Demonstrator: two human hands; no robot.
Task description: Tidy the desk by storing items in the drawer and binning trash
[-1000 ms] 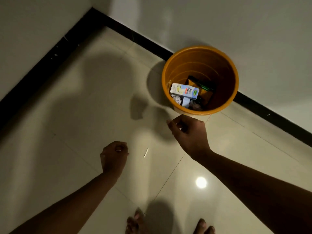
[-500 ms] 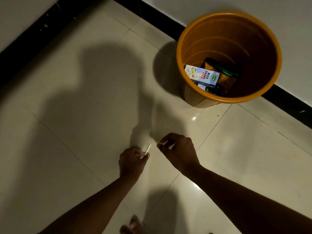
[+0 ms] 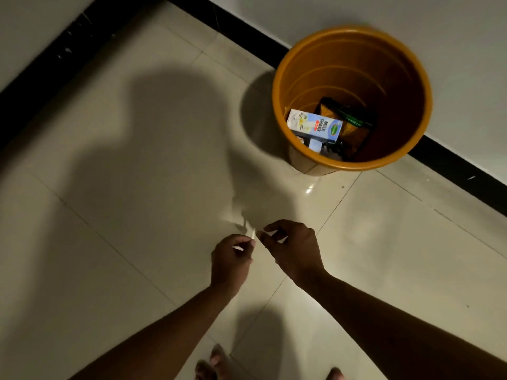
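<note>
An orange bin (image 3: pixel 279 86) stands on the tiled floor against the right wall. Inside it lie a white-and-blue milkshake carton (image 3: pixel 315 126) and a dark snack wrapper (image 3: pixel 348 124). My left hand (image 3: pixel 231 260) pinches a small white scrap (image 3: pixel 253 233) just above the floor, low and left of the bin. My right hand (image 3: pixel 295 246) is beside it, its fingertips almost touching the same scrap. A bit of white also shows inside the right hand's fingers; what it is I cannot make out.
Two pale walls with black skirting (image 3: pixel 55 58) meet in the corner at the top. Glossy cream floor tiles (image 3: pixel 123 187) carry my shadow. My bare toes (image 3: pixel 214 363) show at the bottom edge.
The left hand reached the white scrap on the floor and picked it up. The right hand dropped from near the bin to meet it. The view shifted closer to the bin.
</note>
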